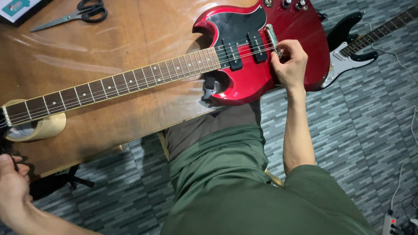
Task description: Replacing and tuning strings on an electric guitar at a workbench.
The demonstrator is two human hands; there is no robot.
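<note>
A wooden table point(109, 48) is filling the upper left of the view, and everything here is placed against the red electric guitar point(257, 76) that is lying flat across it. The guitar's body is hanging partly past the table's near edge, above the person's green-trousered lap, while its long neck point(113, 85) is running away to the left over the wood. To the right of the red guitar's body, down on the grey patterned floor, a black and white electric guitar point(352, 43) is lying partly tucked behind it. Under the far end of the red guitar's neck, a roll of tan tape point(37, 128) is propping it up. Well beyond the neck, near the table's far edge, a pair of black-handled scissors point(78, 13) is resting.

The right hand point(289, 65) is sitting on the red guitar's body with its fingers curled and pinched together at the metal bridge point(272, 37), where the strings are ending; whether it is gripping a string or a small part cannot be told. The left hand point(13, 185) is hovering below the neck's far end, off the table's near edge, fingers bent around something thin and dark that is too small to identify.
</note>
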